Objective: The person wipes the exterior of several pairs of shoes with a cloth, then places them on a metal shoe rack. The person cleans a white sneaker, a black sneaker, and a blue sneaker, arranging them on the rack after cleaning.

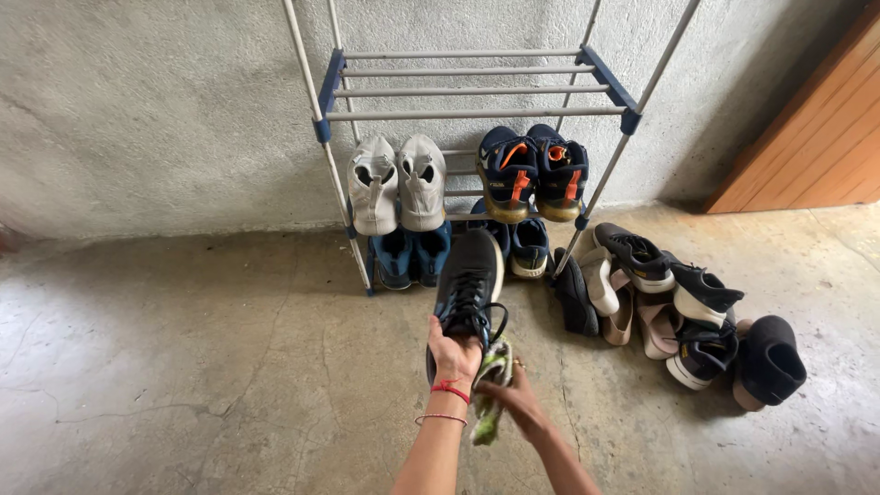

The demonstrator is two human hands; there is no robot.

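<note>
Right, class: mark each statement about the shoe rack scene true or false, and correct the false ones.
1. The left hand holds a dark sneaker. True.
2. The right hand holds a brush. False: it holds a green cloth.
3. A white pair of shoes sits on the rack. True.
4. The top shelf of the rack is full of shoes. False: its bars are bare.
5. A pile of shoes lies on the floor left of the rack. False: it lies to the right.
</note>
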